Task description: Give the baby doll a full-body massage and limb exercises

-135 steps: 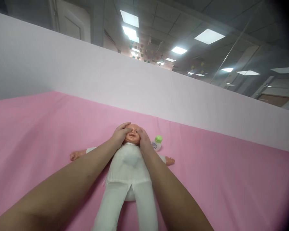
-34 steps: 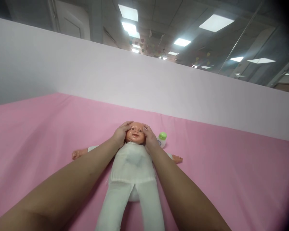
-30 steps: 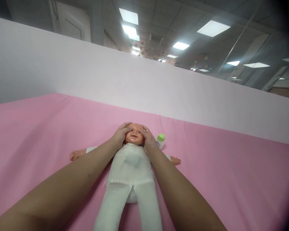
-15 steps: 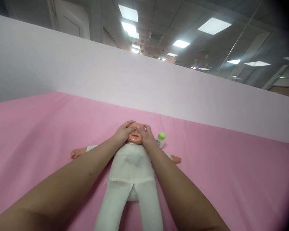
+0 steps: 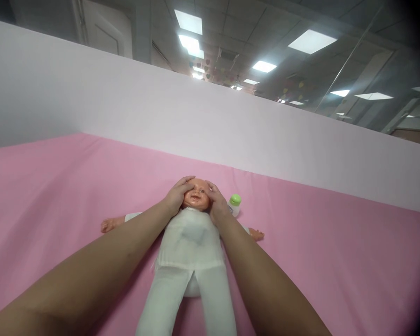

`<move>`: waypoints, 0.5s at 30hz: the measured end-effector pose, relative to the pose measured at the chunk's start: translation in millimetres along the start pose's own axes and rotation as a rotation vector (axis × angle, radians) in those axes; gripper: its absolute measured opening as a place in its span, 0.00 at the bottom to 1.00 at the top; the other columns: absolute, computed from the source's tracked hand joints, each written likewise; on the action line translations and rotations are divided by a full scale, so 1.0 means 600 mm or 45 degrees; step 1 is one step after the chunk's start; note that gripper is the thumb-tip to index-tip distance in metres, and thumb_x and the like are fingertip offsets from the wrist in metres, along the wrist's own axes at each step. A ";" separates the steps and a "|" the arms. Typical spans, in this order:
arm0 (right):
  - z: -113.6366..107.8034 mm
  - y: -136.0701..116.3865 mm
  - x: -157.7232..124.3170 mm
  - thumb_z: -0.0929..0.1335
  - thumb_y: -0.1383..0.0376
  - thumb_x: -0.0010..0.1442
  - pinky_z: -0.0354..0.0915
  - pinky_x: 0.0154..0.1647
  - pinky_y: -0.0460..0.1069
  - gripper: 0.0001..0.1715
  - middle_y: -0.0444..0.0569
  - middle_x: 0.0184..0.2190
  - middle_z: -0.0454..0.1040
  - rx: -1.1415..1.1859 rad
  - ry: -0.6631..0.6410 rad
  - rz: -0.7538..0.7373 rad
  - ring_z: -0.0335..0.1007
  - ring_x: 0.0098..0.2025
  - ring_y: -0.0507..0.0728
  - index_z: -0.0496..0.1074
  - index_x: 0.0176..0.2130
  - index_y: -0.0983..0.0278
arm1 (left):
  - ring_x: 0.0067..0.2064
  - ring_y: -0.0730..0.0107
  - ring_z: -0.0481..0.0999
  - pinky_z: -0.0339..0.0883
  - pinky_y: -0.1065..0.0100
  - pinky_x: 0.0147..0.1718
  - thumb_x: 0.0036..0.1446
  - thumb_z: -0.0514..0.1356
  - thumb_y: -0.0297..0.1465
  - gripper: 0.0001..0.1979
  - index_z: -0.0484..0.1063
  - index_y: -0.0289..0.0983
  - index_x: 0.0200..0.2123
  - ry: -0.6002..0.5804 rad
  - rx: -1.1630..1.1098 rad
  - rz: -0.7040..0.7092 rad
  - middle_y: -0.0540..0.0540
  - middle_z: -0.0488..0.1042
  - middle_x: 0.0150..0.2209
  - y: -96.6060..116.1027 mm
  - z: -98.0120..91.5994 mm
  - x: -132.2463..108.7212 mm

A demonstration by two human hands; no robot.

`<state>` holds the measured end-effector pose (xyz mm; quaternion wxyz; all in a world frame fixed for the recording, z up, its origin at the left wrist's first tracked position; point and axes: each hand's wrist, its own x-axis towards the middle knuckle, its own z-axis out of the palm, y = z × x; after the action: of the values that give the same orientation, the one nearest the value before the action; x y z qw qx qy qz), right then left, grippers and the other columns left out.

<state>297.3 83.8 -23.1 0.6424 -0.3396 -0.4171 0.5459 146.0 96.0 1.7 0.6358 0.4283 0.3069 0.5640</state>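
Note:
A baby doll (image 5: 192, 242) in white clothes lies on its back on the pink sheet (image 5: 301, 233), its arms spread and its head away from me. My left hand (image 5: 178, 195) cups the left side of the doll's head, the thumb near its eye. Against the right side of the head rests my right hand (image 5: 217, 198), fingers curled round it and thumb by the cheek. The doll's eyes, nose and mouth show between my hands. Just right of my right hand stands a clear bottle with a green cap (image 5: 235, 200), partly hidden by that hand.
A white padded wall (image 5: 210, 121) runs along the far side of the pink surface and meets another side at the left. Beyond it are a door, glass and lit ceiling panels.
My thumbs have moved outward from the middle of the doll's face toward its sides, uncovering the eyes and nose. The doll and the bottle stay in place.

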 end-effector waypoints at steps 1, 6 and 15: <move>0.002 -0.001 0.000 0.76 0.56 0.50 0.74 0.51 0.59 0.34 0.47 0.46 0.79 -0.011 0.002 0.005 0.78 0.47 0.63 0.69 0.55 0.56 | 0.42 0.57 0.81 0.75 0.60 0.43 0.47 0.70 0.34 0.30 0.73 0.39 0.56 -0.023 0.001 -0.005 0.42 0.79 0.44 0.001 0.000 -0.002; 0.012 -0.008 0.000 0.80 0.54 0.46 0.75 0.43 0.56 0.38 0.45 0.41 0.78 -0.119 0.052 0.018 0.79 0.40 0.61 0.66 0.52 0.55 | 0.39 0.59 0.81 0.76 0.60 0.41 0.44 0.73 0.32 0.31 0.73 0.38 0.53 -0.103 0.000 -0.010 0.43 0.79 0.43 0.005 0.002 -0.006; 0.005 0.000 0.007 0.76 0.47 0.53 0.73 0.45 0.54 0.29 0.43 0.39 0.78 -0.211 0.103 -0.061 0.76 0.42 0.59 0.70 0.49 0.56 | 0.39 0.61 0.80 0.74 0.63 0.40 0.49 0.70 0.35 0.27 0.74 0.38 0.53 -0.027 0.004 0.008 0.44 0.80 0.40 -0.006 0.004 0.010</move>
<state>294.6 87.7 -20.9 0.6413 -0.4031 -0.4427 0.4798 150.8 101.4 0.2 0.6364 0.4362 0.2998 0.5610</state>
